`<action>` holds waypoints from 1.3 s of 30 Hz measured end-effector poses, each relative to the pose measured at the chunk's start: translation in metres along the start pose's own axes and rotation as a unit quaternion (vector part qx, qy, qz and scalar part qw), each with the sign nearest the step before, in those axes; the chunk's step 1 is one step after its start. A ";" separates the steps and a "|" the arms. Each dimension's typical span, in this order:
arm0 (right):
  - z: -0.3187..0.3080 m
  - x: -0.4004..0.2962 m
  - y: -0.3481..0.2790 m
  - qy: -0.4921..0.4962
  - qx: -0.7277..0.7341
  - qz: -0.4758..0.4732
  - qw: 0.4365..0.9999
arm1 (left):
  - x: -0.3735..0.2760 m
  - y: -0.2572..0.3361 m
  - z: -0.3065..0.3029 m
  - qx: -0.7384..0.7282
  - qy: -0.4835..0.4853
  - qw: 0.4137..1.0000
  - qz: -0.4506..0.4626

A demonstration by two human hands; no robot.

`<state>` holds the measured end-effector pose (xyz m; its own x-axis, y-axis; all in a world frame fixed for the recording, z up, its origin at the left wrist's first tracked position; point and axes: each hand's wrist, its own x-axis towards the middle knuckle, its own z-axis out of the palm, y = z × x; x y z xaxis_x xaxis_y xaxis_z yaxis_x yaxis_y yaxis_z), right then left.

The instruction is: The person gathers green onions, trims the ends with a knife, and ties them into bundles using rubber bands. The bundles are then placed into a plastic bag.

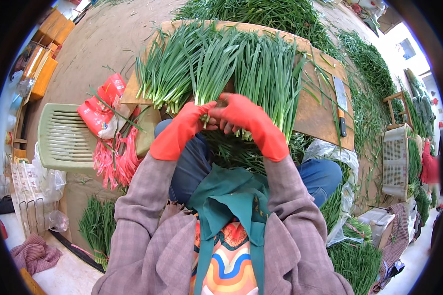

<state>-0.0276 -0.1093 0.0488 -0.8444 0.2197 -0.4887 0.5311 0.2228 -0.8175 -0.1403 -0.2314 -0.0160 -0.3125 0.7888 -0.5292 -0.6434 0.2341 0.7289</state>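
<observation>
Both hands wear red rubber gloves with bare fingertips showing. My left hand (192,120) grips a small bunch of garlic chives (212,75) by the pale stem ends, its leaves lying away from me over the board. Beside it, my right hand (243,112) bends its fingers towards the stem ends; whether it holds any stems is hidden. More garlic chives spread over the wooden board (312,114), as a left pile (170,70) and a right pile (265,70). A cleaver (340,99) with a black and orange handle rests at the board's right side.
Left of the board, a green plastic stool (53,136) carries a red printed bag (99,114) and pink plastic strips (120,162). A large heap of greens (251,13) lies beyond the board. Tied bunches (96,228) stand at lower left. A white crate (395,162) is at right.
</observation>
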 end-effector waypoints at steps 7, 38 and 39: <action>0.004 0.008 0.046 -0.186 0.471 -0.153 0.848 | -0.055 0.000 0.052 -0.099 -0.152 0.983 0.019; -0.065 -0.010 0.080 0.086 0.509 -0.118 0.848 | -0.003 0.078 0.022 0.326 0.134 0.931 0.097; -0.067 -0.015 0.072 0.110 0.492 -0.098 0.858 | 0.002 0.073 0.028 0.271 0.107 0.951 0.109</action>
<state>0.0279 -0.0328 0.0174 -0.8194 0.4673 -0.3319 -0.0271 -0.6099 -0.7920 -0.1683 -0.1967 0.0488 -0.5686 0.7325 -0.3744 -0.1114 0.3823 0.9173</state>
